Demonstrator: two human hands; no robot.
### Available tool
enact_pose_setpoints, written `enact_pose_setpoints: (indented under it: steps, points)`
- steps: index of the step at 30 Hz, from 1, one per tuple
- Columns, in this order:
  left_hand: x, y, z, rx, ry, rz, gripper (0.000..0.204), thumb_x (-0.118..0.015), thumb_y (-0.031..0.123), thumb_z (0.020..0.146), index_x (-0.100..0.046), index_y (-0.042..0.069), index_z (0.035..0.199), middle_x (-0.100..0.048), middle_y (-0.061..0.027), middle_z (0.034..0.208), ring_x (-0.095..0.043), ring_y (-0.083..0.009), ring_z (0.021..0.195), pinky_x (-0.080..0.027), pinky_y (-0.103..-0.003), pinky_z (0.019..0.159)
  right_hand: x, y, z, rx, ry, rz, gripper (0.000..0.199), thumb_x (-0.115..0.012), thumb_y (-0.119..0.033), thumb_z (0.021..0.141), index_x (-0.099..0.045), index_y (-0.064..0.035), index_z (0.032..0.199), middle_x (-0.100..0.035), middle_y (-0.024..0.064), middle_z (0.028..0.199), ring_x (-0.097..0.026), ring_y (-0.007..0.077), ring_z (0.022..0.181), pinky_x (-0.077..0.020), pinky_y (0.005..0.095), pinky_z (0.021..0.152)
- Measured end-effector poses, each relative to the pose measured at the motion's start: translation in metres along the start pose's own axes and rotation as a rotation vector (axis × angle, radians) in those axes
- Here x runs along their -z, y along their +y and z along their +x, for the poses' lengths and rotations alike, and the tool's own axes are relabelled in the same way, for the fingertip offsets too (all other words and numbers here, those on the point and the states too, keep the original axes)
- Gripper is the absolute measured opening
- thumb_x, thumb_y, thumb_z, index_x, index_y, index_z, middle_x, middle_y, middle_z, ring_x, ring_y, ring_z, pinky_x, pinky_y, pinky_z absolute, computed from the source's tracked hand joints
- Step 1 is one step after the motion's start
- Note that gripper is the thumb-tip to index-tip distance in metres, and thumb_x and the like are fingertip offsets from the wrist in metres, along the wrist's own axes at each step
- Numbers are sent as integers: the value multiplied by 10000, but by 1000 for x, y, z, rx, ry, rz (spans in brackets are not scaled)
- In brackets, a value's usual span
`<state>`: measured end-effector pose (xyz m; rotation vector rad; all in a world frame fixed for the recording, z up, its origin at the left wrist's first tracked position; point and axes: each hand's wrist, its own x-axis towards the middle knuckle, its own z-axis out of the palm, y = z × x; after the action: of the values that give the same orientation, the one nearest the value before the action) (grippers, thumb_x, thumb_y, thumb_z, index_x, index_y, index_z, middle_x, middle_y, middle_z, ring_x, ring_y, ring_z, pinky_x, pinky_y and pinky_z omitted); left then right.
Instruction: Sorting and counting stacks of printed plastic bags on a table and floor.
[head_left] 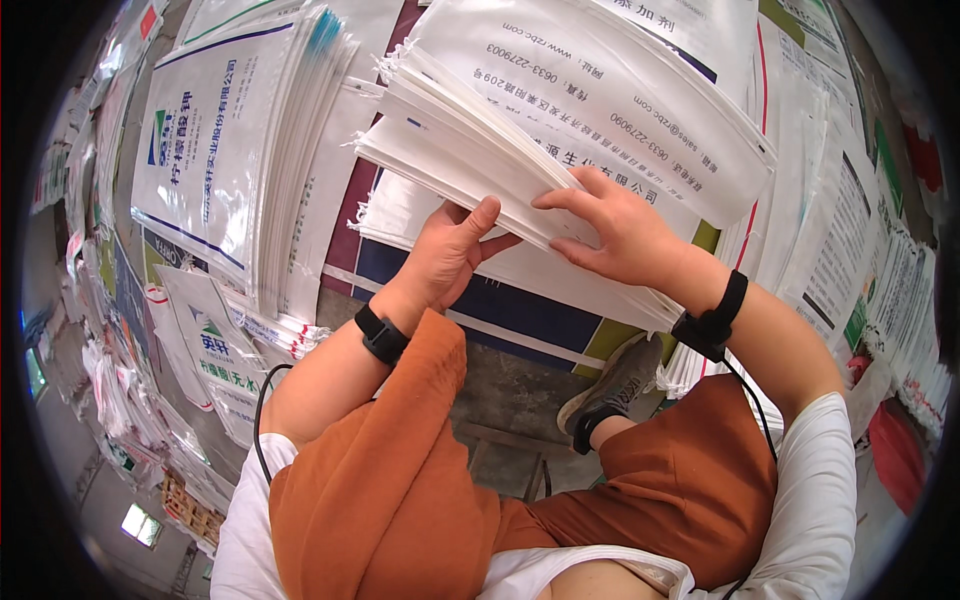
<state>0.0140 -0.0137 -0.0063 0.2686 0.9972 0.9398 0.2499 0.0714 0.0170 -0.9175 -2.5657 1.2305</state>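
Note:
A thick stack of white printed woven bags (450, 165) lies folded in front of me, its layered edges fanned apart toward the hands. My left hand (450, 250) is at the near edge of this stack, thumb above and fingers lower, pinching the edge layers. Farther right, my right hand (615, 225) rests on the same bags with bent, spread fingers. Its thumb touches the near edge while the index finger lies higher on the layers. The outer folded bag (650, 120) curves over behind the right hand. How many layers the left fingers hold is hidden.
To the left stands another pile of white bags (215, 150) with blue print, and below it a white bag with green print (210, 340). More stacked bags (820, 220) fill the right side. Under the stack lies a dark blue printed sheet (490, 300). My shoe (610, 390) is near its edge.

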Motion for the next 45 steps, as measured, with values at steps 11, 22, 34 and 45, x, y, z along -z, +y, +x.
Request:
enact_pose_setpoints:
  steps: [11,22,34,45]
  points:
    - [1,0,2,-8,-12,7,662,-621,352,1021,-310,30,1509,-482,-108,1461,-504,-226,1351,-458,-472,1139,-5,7,-1,36,24,-55,499,-675,-70,846,-615,-251,1308,-571,138,1152,-642,338,956,-556,414,802]
    - [1,0,2,-16,-12,-32,626,-675,294,997,-364,20,1466,-486,-112,1426,-528,-244,1321,-497,-446,1108,-5,3,1,48,17,-17,473,-716,-96,822,-624,-234,1265,-567,146,1182,-627,351,998,-550,434,834]
    - [1,-1,2,-20,-9,10,641,-631,328,1018,-329,39,1503,-470,-102,1470,-494,-247,1361,-441,-488,1152,-4,1,0,80,26,-81,484,-656,-36,841,-615,-242,1276,-554,145,1190,-637,341,955,-547,439,813]
    - [-2,3,1,-16,-6,29,632,-625,293,1026,-318,36,1515,-464,-107,1472,-489,-265,1364,-450,-490,1142,4,1,3,-83,-60,-50,594,-646,-27,824,-592,-283,1358,-556,137,1152,-638,341,919,-552,419,797]
